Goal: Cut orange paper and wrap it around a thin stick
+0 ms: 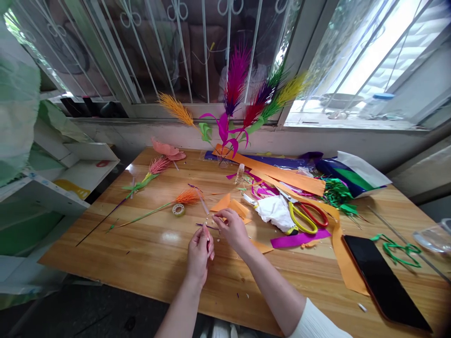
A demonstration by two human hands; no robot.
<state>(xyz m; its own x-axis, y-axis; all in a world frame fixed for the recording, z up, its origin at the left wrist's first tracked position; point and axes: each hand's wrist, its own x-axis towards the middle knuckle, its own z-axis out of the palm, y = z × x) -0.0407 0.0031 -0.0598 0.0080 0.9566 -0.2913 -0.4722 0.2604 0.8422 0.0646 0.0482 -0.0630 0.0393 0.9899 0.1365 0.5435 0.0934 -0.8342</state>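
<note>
Near the middle of the table, my left hand [200,251] is closed, its thumb pressed against the fingers. What it grips is mostly hidden; a small pale tip shows at the thumb. Just right of it and slightly farther away, my right hand [230,227] is pinched, fingertips low over the wood, and anything in it is too small to name. Small white bits lie by the fingertips. Behind the right hand is a folded piece of orange paper [225,203]. A tape roll [178,210] and an orange paper grass stem [186,197] lie to the left.
Yellow-handled scissors [303,220] and red-handled scissors [317,213] lie right, beside crumpled white tissue [275,211]. A black tablet [385,281] rests at the right edge. Colourful paper plumes [236,84] stand at the back; a pink paper flower [167,149] lies left.
</note>
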